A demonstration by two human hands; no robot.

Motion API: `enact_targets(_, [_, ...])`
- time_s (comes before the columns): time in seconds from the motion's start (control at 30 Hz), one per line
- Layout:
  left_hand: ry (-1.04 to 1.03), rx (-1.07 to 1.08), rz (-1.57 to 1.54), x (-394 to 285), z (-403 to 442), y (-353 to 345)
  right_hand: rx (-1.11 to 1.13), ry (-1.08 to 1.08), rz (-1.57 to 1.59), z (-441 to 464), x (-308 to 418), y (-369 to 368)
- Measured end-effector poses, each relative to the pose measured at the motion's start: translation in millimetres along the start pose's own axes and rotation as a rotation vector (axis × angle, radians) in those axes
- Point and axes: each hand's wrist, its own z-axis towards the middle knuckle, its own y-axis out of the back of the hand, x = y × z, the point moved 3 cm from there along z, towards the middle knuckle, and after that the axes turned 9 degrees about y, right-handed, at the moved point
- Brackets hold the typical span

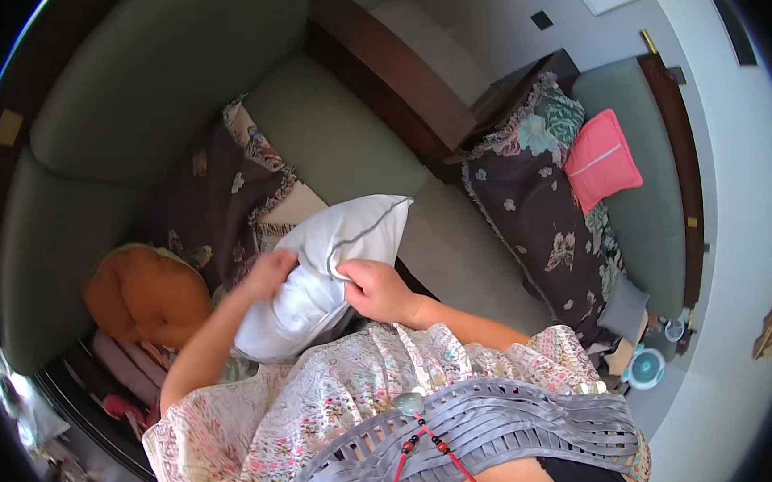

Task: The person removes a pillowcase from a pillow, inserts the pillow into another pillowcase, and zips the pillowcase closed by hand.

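A white pillow (305, 305) with dark grey piping rests against the front of my patterned clothing, tilted, its far corner pointing up and right. My left hand (272, 274), slightly blurred, is closed on the pillow's left side. On the right, my right hand (379, 291) pinches the white fabric near the piping, thumb on top. Between the two hands the cloth is bunched and creased. The fingertips of both hands are partly hidden in the folds.
An orange cushion (148, 295) sits left on the green sofa (324, 124), beside a dark floral throw (213, 195). Across the floor, another floral throw (527, 204) and a pink cushion (602, 160) lie on a second seat. A teal-white fan (645, 368) stands at right.
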Motion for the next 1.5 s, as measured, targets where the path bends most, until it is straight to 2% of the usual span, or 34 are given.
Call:
enact_targets(0.03, [-0.005, 0.012, 0.019, 1.7, -6.1, -7.6, -0.012, -0.080, 0.022, -1.3, 0.8, 1.2])
enact_targets(0.07, [-0.146, -0.059, 0.098, 0.3, -14.7, -16.4, -0.015, -0.087, 0.018, -2.8, -0.4, 2.0])
enact_targets(0.13, [-0.422, -0.218, 0.250, -0.9, -34.6, -26.1, -0.166, -0.331, 0.084, -2.6, -11.0, 1.0])
enact_targets(0.2, [-0.689, -0.389, 0.414, 3.7, -56.8, -28.2, -0.193, -0.279, 0.055, 1.3, -8.3, -5.7])
enact_targets(0.23, [-0.352, 0.093, -0.128, 39.7, -28.1, -38.7, -0.176, -0.163, 0.016, 4.7, -5.1, -8.0])
enact_targets(0.27, [-0.354, 0.088, -0.132, 27.8, -31.8, -34.1, -0.156, -0.049, -0.025, 6.5, -1.5, -9.1])
enact_targets(0.33, [-0.019, 0.053, -0.694, -2.6, -38.4, -18.5, -0.081, 0.021, 0.064, 6.2, 16.0, -14.2])
enact_targets(0.4, [-0.030, 0.205, -0.897, -11.6, -14.3, -27.0, 0.079, 0.200, 0.164, 0.9, 35.0, -35.4])
enact_targets(0.47, [-0.049, 0.297, -0.994, -10.4, 0.7, -41.4, 0.147, 0.200, 0.159, -0.7, 38.0, -42.3])
enact_targets(0.53, [-0.073, 0.330, -1.042, -4.1, 4.4, -51.3, 0.170, 0.060, 0.237, 2.2, 28.0, -32.7])
enact_targets(0.6, [-0.097, 0.326, -1.041, -2.3, 1.5, -52.1, 0.163, 0.005, 0.244, 3.8, 36.1, -19.8])
enact_targets(0.67, [-0.135, 0.316, -1.022, -10.1, 1.0, -43.5, 0.039, 0.072, 0.130, 9.1, 43.1, -7.6])
enact_targets(0.7, [-0.160, 0.303, -1.002, -20.9, 3.8, -34.5, 0.014, 0.173, 0.049, 19.4, 51.7, -0.4])
enact_targets(0.73, [-0.194, 0.280, -0.974, -30.0, 1.1, -25.5, 0.005, 0.185, 0.044, 31.9, 59.9, 4.1])
enact_targets(0.8, [-0.265, 0.243, -0.915, -59.1, -1.8, -4.6, -0.114, 0.450, -0.022, 58.0, 84.0, 14.6])
enact_targets(0.87, [-0.333, 0.212, -0.849, -90.1, -10.2, 16.5, -0.122, 0.524, -0.068, 72.8, 101.1, 16.3])
enact_targets(1.03, [-0.514, 0.100, -0.634, -143.7, -63.5, 34.6, -0.096, 0.675, -0.119, 80.0, 143.6, 13.3])
enact_targets(1.23, [-0.720, -0.026, -0.423, -156.2, -145.1, 16.9, -0.067, 0.840, -0.186, 82.3, 201.9, 43.1])
enact_targets(1.27, [-0.733, -0.048, -0.410, -169.9, -145.7, 21.7, -0.098, 0.847, -0.198, 84.6, 212.9, 49.9])
enact_targets(1.37, [-0.789, -0.099, -0.370, -184.2, -162.4, 20.4, 0.129, 0.827, -0.394, 91.1, 234.3, 62.7])
enact_targets(1.5, [-0.779, -0.171, -0.245, -171.2, -159.5, -20.6, 0.104, 0.861, -0.464, 78.4, 241.6, 67.1])
